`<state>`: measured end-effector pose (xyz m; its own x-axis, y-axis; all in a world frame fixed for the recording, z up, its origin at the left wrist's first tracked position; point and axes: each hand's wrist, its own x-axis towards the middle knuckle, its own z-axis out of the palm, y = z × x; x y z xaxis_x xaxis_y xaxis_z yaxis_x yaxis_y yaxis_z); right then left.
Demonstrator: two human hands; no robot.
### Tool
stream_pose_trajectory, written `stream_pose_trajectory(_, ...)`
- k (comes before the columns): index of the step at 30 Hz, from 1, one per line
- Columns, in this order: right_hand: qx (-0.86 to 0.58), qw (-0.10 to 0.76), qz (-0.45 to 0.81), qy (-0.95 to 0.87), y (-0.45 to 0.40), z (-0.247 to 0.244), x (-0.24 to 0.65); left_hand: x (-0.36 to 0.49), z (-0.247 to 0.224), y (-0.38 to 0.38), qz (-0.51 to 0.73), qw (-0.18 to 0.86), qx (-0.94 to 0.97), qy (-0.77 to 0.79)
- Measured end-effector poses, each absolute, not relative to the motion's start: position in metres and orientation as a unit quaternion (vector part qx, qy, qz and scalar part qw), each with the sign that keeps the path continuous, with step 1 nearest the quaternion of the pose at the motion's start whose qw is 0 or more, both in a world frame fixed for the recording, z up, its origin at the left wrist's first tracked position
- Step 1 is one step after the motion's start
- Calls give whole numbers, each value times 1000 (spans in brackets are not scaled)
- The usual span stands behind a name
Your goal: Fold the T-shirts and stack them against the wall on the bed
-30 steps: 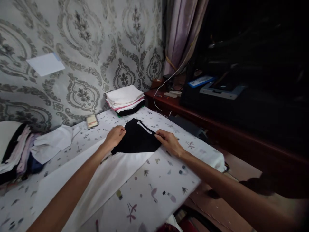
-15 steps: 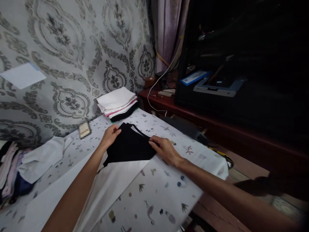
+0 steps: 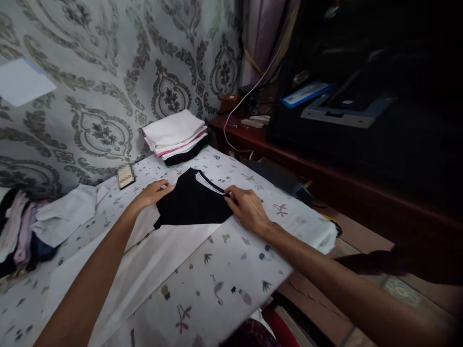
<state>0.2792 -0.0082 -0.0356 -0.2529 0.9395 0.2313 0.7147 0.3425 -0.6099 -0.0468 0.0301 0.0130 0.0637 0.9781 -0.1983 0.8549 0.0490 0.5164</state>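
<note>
- Now the black-and-white shirt point(image 3: 191, 205) is laid on the printed sheet point(image 3: 198, 277), and the folded stack point(image 3: 175, 130) is seen near, beyond its neckline.
- The black shoulder is no longer pinched by the left hand point(image 3: 154, 193) — its fingers are loosely bent just beside the edge; whether white cloth is held there cannot be told.
- The other shoulder is still pinched by the right hand point(image 3: 248, 207), between thumb and forefinger.
- Thus the black part seems to be held from one side only — yet it remains spread.
</note>
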Motion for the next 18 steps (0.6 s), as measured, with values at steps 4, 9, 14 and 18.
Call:
stream_pose_trajectory(4, -528, 286, 180, -779, -7, -37, 280, -65, 14, 16, 135, 346, 675, 637)
stream_pose_trajectory(9, -517, 295, 166, -787, -8, -38, 280, -61, 4, 5, 119, 224, 685, 683)
stream_pose_trajectory(14, -523, 341, 221, -749, -6, -37, 284, -43, 4, -22, 73, -16, 719, 691)
stream_pose_trajectory(18, -517, 500, 317, -618, 4, -40, 291, -18, 3, -47, 120, -8, 774, 622)
